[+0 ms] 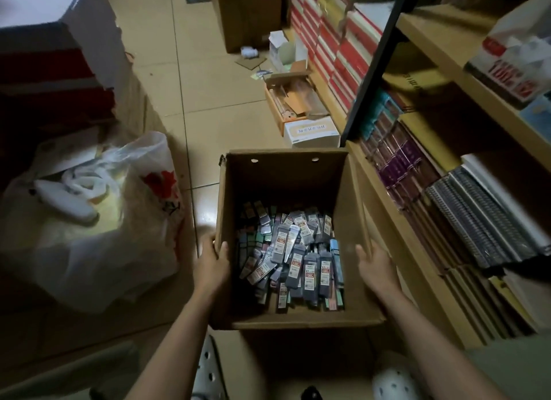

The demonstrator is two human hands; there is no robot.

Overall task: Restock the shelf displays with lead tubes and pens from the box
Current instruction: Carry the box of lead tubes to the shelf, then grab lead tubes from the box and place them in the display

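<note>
An open brown cardboard box [283,179] stands on the tiled floor in the middle of the view. Its bottom is covered with several flat lead tube packs [298,250] bearing white and red labels. My left hand [212,264] grips the box's left wall, thumb inside and fingers outside. My right hand [376,268] lies flat against the right wall from outside, fingers straight, thumb at the rim. Wooden shelves [417,250] rise directly to the right of the box.
The shelves hold spiral notebooks [483,220] and purple packs [399,167]. A white plastic bag [98,220] sits on the floor to the left. Small boxes [310,131] lie beyond the cardboard box along the shelf. White perforated shoes [393,384] show at the bottom.
</note>
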